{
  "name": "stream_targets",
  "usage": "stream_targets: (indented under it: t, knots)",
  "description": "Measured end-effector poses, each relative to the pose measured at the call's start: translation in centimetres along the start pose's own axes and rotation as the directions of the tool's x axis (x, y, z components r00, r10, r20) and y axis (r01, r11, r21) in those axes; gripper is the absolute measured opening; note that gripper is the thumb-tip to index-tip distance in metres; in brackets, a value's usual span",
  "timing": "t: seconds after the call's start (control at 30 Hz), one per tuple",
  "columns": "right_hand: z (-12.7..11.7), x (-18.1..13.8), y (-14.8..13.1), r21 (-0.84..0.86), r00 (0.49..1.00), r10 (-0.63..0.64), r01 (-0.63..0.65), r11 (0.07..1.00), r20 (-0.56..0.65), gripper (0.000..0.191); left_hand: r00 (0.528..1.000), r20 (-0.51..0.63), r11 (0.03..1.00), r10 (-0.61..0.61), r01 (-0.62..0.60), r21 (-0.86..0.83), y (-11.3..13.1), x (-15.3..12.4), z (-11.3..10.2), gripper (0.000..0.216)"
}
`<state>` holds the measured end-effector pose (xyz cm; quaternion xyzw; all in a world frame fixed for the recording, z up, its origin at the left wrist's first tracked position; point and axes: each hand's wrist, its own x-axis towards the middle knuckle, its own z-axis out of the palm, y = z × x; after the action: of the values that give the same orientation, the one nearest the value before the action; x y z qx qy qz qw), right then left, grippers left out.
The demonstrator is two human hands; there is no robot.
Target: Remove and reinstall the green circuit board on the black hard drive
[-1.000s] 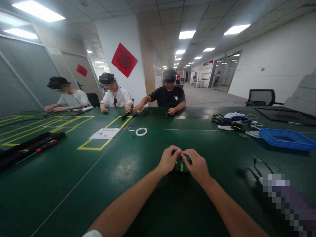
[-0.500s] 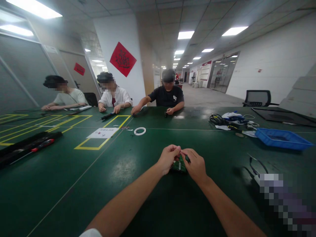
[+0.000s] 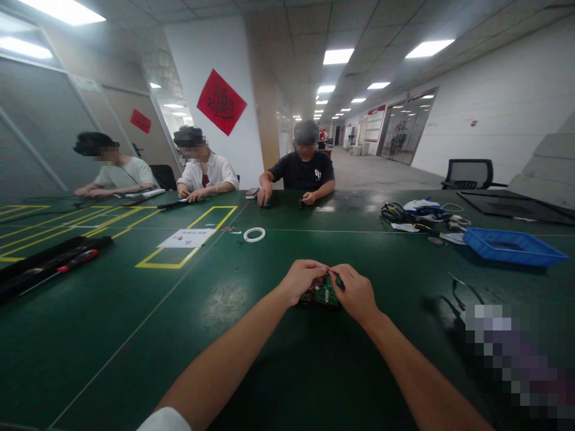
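head: right hand (image 3: 358, 294) grips dark handle (image 3: 340, 281); left hand (image 3: 300, 281), contents unclear, at circuit board (image 3: 326, 296).

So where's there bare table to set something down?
Two free patches on the green table: between the white ring and the black cables, and between the red-handled screwdriver and the left forearm. It's crowded around the cables and blue tray, and at the circuit board, where the left hand and right hand nearly meet.

1 white sleeve (image 3: 165, 420) at left, 2 bare forearms (image 3: 413, 371)
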<state>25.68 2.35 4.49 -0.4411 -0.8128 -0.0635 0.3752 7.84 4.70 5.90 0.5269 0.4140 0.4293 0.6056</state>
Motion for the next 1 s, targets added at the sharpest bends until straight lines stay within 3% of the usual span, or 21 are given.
stream_targets:
  t: [0.07,0.13,0.23,0.3,0.37,0.5,0.57,0.8,1.0]
  knots:
    - [-0.3,0.1,0.4,-0.008,0.998,0.039,-0.039,0.999,0.044,0.020,0.998,0.007,0.989,0.062,-0.062,0.134,0.1,0.1,-0.4,0.029]
    - [-0.7,0.2,1.1,-0.034,0.990,0.095,-0.092,0.995,0.102,0.019,0.980,0.018,0.914,0.196,-0.189,0.359,0.3,0.2,-1.3,0.029]
    - [-1.0,0.1,2.5,-0.088,0.965,0.194,-0.181,0.980,0.178,0.018,0.908,0.172,0.622,0.382,-0.390,0.679,0.7,0.5,-3.1,0.028]
    - [-1.0,0.0,3.3,-0.096,0.947,0.234,-0.217,0.971,0.221,0.018,0.869,0.352,0.452,0.349,-0.485,0.748,0.8,0.4,-4.2,0.032]
    - [-0.9,-0.1,3.7,-0.072,0.934,0.241,-0.230,0.971,0.262,0.018,0.845,0.475,0.370,0.244,-0.534,0.760,0.6,0.2,-5.0,0.046]
    - [-0.5,-0.3,3.8,-0.023,0.917,0.233,-0.239,0.971,0.325,0.017,0.836,0.543,0.319,0.078,-0.537,0.781,-0.1,-0.1,-5.6,0.085]
    - [-0.5,-0.4,3.9,-0.020,0.912,0.244,-0.252,0.968,0.328,0.018,0.825,0.564,0.305,0.034,-0.546,0.781,-0.4,-0.1,-5.7,0.093]
    - [-0.4,-0.4,3.9,-0.036,0.915,0.263,-0.265,0.964,0.307,0.018,0.816,0.574,0.257,0.067,-0.570,0.780,-1.2,0.0,-6.0,0.074]
    - [-0.5,-0.5,3.2,-0.083,0.912,0.267,-0.254,0.964,0.310,0.015,0.883,0.412,0.177,0.226,-0.453,0.874,-3.3,0.1,-4.7,0.064]
